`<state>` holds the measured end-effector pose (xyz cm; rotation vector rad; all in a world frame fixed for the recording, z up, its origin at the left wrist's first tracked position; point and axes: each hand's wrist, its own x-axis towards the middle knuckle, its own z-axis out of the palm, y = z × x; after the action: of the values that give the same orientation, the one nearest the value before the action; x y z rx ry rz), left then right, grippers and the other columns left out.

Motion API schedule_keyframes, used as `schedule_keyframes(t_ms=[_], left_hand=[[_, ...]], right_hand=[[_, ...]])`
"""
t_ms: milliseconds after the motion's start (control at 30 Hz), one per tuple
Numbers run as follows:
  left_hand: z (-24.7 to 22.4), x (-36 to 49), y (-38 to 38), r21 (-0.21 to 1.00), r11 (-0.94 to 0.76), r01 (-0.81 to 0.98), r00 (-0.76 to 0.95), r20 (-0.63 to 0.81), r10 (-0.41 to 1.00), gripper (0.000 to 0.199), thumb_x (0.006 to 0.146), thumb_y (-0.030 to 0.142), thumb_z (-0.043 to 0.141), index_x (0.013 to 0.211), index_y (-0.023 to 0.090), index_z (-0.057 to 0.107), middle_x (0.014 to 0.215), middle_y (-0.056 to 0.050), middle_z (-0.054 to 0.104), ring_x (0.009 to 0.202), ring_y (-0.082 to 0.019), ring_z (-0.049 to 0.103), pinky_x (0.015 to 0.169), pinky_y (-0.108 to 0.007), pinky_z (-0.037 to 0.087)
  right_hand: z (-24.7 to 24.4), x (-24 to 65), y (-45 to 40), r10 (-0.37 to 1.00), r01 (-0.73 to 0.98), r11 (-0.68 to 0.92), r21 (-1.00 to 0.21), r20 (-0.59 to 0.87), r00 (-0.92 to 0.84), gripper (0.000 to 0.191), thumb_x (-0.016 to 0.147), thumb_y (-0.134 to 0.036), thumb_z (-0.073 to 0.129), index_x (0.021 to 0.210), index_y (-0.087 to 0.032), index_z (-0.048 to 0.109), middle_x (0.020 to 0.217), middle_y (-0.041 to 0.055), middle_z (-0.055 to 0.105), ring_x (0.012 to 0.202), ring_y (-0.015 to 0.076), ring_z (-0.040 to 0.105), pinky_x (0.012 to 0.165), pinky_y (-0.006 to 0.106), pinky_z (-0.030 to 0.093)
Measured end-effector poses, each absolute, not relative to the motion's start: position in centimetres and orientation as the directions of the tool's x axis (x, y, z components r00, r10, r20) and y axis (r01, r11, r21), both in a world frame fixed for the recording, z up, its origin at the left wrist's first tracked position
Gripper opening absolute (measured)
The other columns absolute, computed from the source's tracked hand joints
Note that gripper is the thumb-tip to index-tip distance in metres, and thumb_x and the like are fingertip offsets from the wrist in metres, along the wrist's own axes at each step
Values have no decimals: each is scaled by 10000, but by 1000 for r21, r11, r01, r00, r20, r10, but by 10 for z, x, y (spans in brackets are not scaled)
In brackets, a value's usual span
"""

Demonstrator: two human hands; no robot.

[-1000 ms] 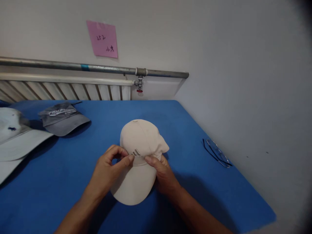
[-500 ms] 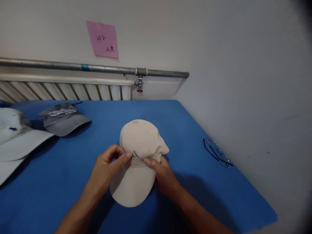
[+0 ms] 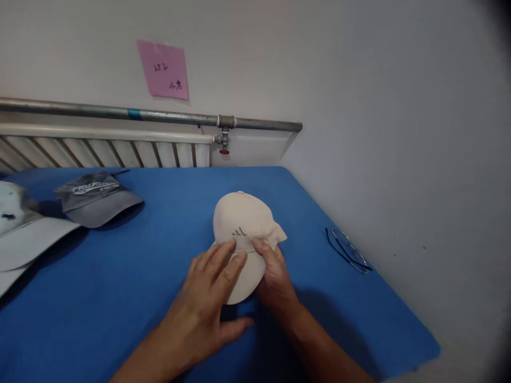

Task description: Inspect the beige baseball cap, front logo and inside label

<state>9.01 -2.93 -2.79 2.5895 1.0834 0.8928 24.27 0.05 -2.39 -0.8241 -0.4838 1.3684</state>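
Lying flat now, the left hand (image 3: 207, 298) spreads its fingers over the cap's (image 3: 245, 223) brim, no longer pinching at the logo (image 3: 239, 231). Right hand (image 3: 273, 274) grips the brim's right edge, thumb on top. Cap sits mid-desk (image 3: 120, 266), slightly farther away than before, glasses (image 3: 347, 250) to its right.

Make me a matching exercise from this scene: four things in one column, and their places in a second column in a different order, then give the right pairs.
Things:
1. beige cap
2. grey cap
3. glasses
4. pink note

Places:
A. stuck on the wall above the pipe
B. on the blue table near its right edge, by the wall
C. far left of the table, beside a white cap
D. under the left hand and right hand

Pairs: 1-D, 2-C, 3-B, 4-A
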Motion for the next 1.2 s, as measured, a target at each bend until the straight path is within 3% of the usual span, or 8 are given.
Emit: schedule_keyframes(t_ms=[133,267,400,533,833,933,1100,1200], left_hand=[[-47,95,-28,368,-650,665,437,514,738,790,816,8,470,1541,204,225,1558,-197,320,1384,-337,376,1049,-550,418],[-47,86,-19,606,-616,504,286,556,780,641,860,44,436,1469,245,420,1487,-113,478,1352,-275,458,1097,-477,408],[-26,83,-9,998,-62,28,-124,65,990,347,879,326,614,1194,194,677,1109,-98,741,1064,-298,678,929,-441,556],[-13,88,0,861,151,-486,-282,-318,905,328,826,218,694,1149,165,674,957,-78,769,888,-255,730,751,-326,617],[-21,77,18,581,212,-786,-114,-473,873,444,875,48,581,1298,178,612,935,-62,787,799,-185,746,727,-250,626],[-19,79,17,505,185,-843,-74,-451,889,486,890,26,538,1345,192,579,930,-64,790,802,-188,752,744,-256,625],[-18,92,10,434,200,-878,-23,-456,890,467,919,29,496,1359,171,563,945,-83,788,824,-178,753,755,-231,617],[-22,103,4,440,236,-866,16,-447,894,443,910,34,518,1330,161,584,968,-85,783,854,-180,748,779,-239,614]], right_hand=[[-22,248,-3,988,-631,43,-775,-62,144,421,761,-295,683,1172,-221,639,1006,40,751,907,226,701,802,338,555],[-26,253,-9,985,-589,146,-795,174,9,404,781,-314,660,1179,-249,648,1092,60,714,929,213,664,708,306,539],[-29,253,-13,966,-489,163,-857,240,-99,305,781,-279,650,1082,-244,685,1041,61,700,811,174,625,618,279,499],[-23,252,-19,979,-308,145,-940,182,-96,181,802,-252,639,969,-232,705,832,18,675,666,127,574,617,271,475],[-28,260,-13,995,-106,98,-989,99,1,162,826,-331,622,725,-205,608,635,-16,587,598,126,523,581,263,426],[-27,257,-12,997,-166,64,-984,70,-33,113,782,-306,648,840,-209,655,716,-3,640,631,137,561,599,270,446],[-21,238,-18,988,-383,4,-924,64,-144,527,689,-238,719,1206,-263,623,1125,49,715,1034,247,655,908,392,490],[-23,230,-21,995,-382,31,-924,66,-79,485,723,-267,723,1200,-252,636,1101,54,723,1061,258,650,933,394,493]])
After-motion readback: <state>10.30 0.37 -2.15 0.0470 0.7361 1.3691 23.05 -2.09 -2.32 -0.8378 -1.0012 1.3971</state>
